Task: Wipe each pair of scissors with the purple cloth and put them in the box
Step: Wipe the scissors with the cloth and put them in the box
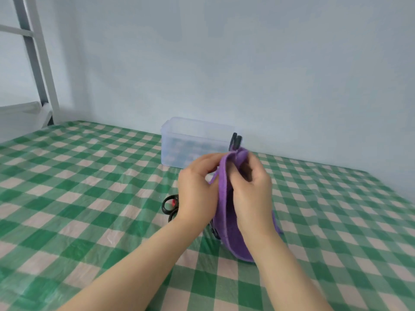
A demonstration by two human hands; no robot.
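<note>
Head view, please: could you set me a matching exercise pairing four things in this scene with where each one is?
Things:
1. purple cloth
2. clear box
3. scissors with black loops
4. black scissor end

Places:
a. lying on the checked tablecloth, beside the left wrist
b. pinched between the left hand and the right hand
c. at the back, near the wall
d. sticking up above the top of the cloth

Pairs: 1-b; 2-c; 3-a; 4-d.
</note>
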